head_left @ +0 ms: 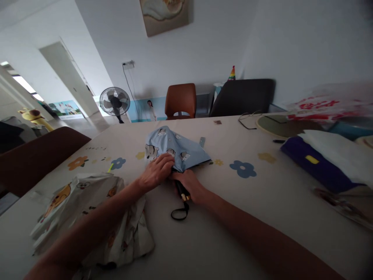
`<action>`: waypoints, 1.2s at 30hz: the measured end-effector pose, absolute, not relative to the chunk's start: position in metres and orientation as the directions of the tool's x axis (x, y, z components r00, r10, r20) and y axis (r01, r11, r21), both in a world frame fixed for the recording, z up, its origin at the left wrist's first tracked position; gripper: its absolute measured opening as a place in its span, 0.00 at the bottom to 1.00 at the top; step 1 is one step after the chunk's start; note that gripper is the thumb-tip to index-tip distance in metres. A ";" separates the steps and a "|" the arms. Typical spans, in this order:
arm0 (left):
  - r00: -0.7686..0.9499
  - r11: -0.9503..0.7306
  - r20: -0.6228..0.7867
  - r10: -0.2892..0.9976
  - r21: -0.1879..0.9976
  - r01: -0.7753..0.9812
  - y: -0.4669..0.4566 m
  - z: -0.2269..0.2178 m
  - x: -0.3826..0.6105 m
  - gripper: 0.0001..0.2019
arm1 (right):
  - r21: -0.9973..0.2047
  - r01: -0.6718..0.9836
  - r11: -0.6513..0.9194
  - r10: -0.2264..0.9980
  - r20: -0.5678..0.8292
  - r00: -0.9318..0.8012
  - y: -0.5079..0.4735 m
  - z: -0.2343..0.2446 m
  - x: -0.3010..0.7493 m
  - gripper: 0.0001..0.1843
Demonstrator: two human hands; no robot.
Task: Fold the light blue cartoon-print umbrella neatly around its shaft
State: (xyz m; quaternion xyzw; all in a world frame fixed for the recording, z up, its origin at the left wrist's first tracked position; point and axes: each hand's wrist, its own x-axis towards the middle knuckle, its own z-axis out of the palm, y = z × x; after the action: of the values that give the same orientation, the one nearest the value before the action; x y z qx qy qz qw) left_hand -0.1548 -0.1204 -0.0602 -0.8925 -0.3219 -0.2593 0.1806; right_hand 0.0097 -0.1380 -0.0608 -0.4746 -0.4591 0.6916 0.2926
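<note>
My right hand (190,184) is closed around the black handle (182,189) of the blue umbrella (166,144); my left hand (157,169) lies on its canopy, fingers together, pinch not discernible. The canopy's pointed edge projects beyond my right hand. Printed cream fabric (68,208) limits room beneath my left forearm; the table (265,194) offers clearance right of my right hand

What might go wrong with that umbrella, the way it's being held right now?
Fingers might get pinched: the left hand and right hand sit close together where the blue umbrella's canopy meets its black handle.

The dangling strap loop could snag on something.

The left forearm passes over the cream printed cloth, so a sweeping movement might drag it.
</note>
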 end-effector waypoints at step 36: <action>0.234 -0.376 0.787 0.571 -0.003 0.927 -0.099 -0.066 -0.171 0.14 | -0.969 0.063 -0.238 0.953 -0.246 -0.179 -0.146 -0.066 0.011 0.17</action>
State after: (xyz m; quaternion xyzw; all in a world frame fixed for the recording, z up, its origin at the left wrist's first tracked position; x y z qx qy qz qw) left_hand -0.1709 -0.0989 -0.0662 -0.7461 -0.5018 -0.3624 0.2454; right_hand 0.0107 -0.1464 -0.0661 -0.5187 -0.4892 0.5917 0.3760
